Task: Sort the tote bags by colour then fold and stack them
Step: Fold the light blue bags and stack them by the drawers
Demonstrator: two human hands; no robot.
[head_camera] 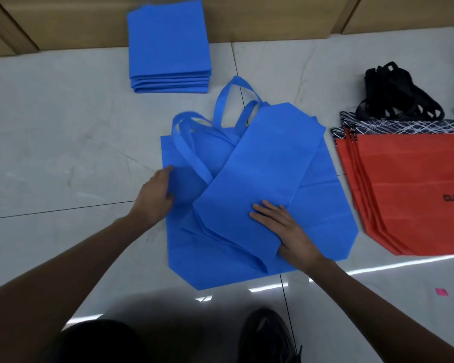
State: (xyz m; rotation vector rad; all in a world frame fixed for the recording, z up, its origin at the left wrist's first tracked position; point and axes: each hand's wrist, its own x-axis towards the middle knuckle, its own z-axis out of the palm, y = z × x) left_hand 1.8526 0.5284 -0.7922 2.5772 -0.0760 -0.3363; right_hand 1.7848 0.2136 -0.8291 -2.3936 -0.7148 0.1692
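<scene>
Dark shoe (268,336): seen at the bottom edge, planted on the glossy white tiled floor (63,153), beside a dark-clothed knee.
Right hand (283,231): laid flat with straight, slightly spread fingers, pressed on the near end of the folded-over panel of the blue non-woven tote bag (268,163).
Left hand (155,197): closed on the bag's left edge, the fabric pinched between thumb and curled fingers.
Blue non-woven tote bag: found at the centre of the floor, one side folded diagonally across the middle; its blue loop handles (189,150) are turned away from the camera.
Flat blue bags underneath (189,258): spread out under the folded one, layered edges visible near the right wrist; how many cannot be told.
Folded blue stack (168,43): squared up farther back on the left, set against the beige wall panelling (260,17), well apart from the bag being handled.
Red tote bags (409,192): fanned flat on the right, topped with black-and-white patterned bands, their black strap handles (396,98) bunched behind.
Pink scrap (441,292): left on the tiles near the right edge.
</scene>
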